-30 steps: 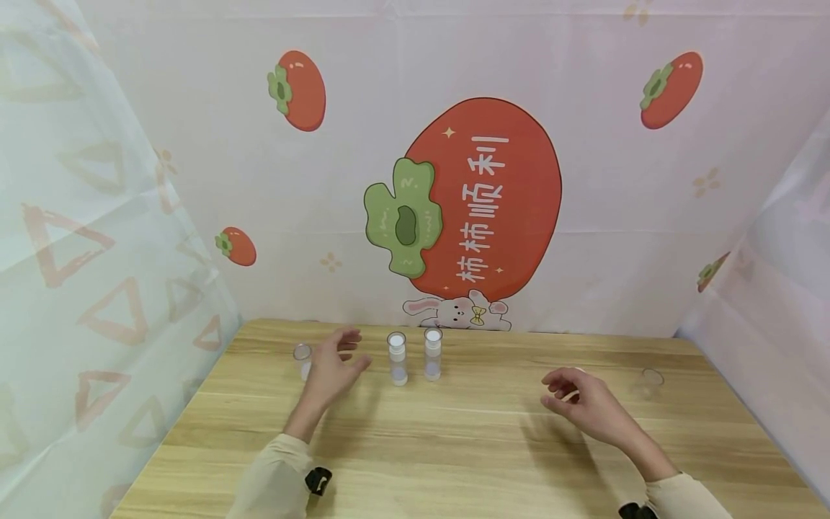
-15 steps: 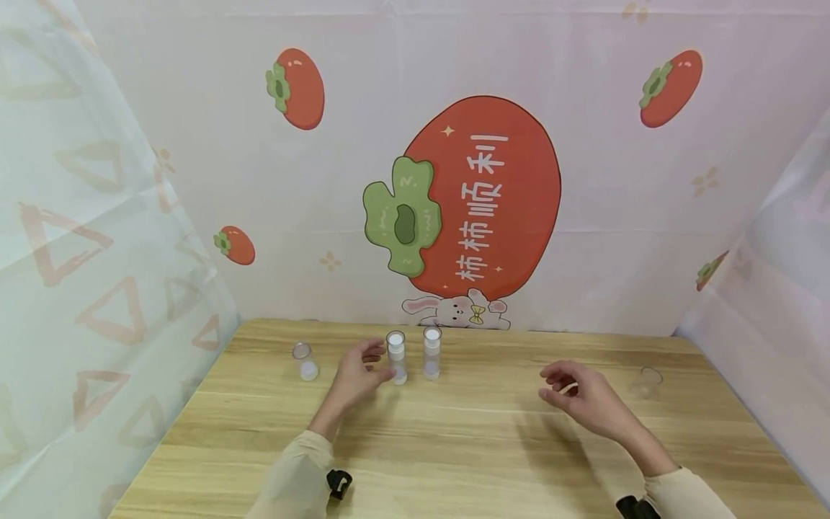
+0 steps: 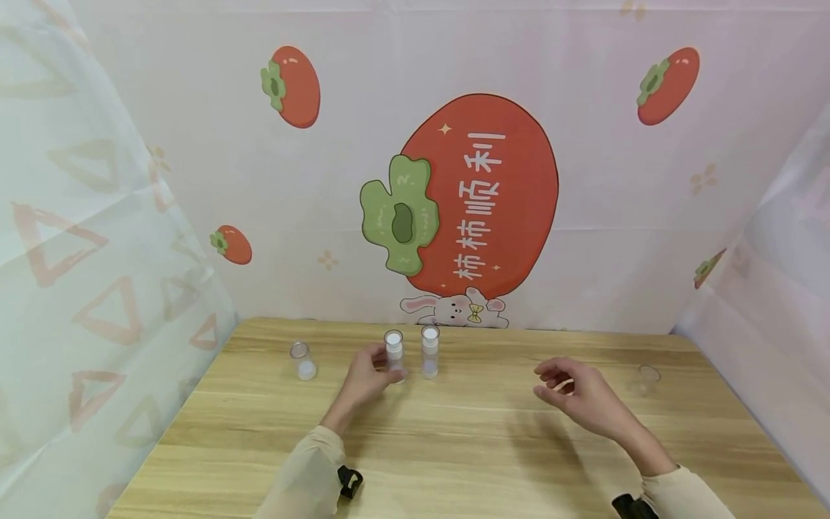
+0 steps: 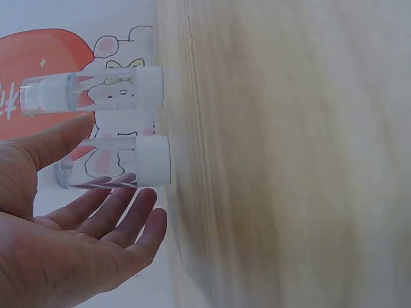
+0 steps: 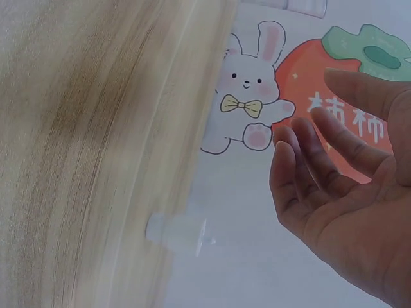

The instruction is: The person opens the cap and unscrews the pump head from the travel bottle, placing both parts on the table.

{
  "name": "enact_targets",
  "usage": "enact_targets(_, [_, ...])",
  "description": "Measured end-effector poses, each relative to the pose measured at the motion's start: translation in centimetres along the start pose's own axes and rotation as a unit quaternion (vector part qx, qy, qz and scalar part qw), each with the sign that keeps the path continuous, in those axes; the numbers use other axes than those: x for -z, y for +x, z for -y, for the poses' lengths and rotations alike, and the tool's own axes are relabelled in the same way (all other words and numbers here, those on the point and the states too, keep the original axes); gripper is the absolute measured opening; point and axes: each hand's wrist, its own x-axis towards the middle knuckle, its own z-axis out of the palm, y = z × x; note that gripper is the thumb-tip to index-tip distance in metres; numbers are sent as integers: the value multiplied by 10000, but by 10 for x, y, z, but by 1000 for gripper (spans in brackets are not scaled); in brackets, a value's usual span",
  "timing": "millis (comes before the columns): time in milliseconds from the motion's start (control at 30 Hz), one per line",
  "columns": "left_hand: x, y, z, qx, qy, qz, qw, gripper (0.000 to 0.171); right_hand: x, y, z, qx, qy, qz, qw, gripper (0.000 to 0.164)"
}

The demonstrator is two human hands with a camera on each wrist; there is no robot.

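Observation:
Two slim clear bottles with white ends stand upright side by side on the wooden table. My left hand (image 3: 364, 376) is around the left bottle (image 3: 393, 344), thumb in front and fingers behind. In the left wrist view that bottle (image 4: 154, 160) lies between thumb and loosely bent fingers, with gaps visible around it. The right bottle (image 3: 430, 353) stands just beyond. My right hand (image 3: 583, 396) hovers farther right, holding nothing, its fingers (image 5: 308, 160) loosely curved. A small blurred white-and-clear object (image 5: 173, 232) shows beyond it in the right wrist view.
A short clear container with a white bottom (image 3: 305, 364) stands at the table's left. Toward the right edge is a faint clear round-rimmed piece (image 3: 648, 375). A printed cloth (image 3: 324, 180) rises along the back of the wooden table (image 3: 467, 447).
My left hand has moved right, from beside the short clear container to around the left bottle. My right hand has barely shifted. Both bottles stay in place.

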Motion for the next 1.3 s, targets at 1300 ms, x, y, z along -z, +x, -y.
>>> enact_targets(1300, [4,-12,-28,-457,427,-482,9969,40,-14,-2,8,481,161,243,9984,18])
